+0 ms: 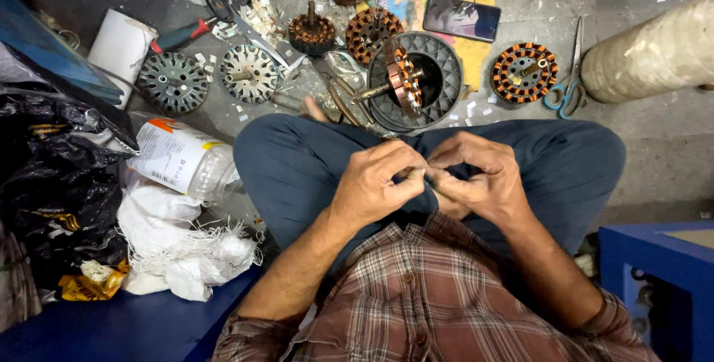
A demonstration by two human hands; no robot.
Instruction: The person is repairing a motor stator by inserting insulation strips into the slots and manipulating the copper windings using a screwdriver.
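Note:
I sit cross-legged on a concrete floor. My left hand [375, 182] and my right hand [480, 176] meet above my lap, fingertips pinched together on a small thin piece [422, 174] that I cannot make out clearly. Just beyond my knees a copper-wound motor stator on a shaft [401, 79] leans inside a round grey fan housing [446, 79]. Several more wound stators lie around it, one with orange insulation [524, 72] to the right and one dark rotor [311, 32] further back.
Blue-handled scissors [569, 87] lie right of the orange stator, other scissors [223, 6] at the back left. A phone [461, 18] rests on yellow cloth. A plastic jar [182, 157], white rags [175, 247] and black bags [52, 183] sit left. A blue box [654, 258] stands right.

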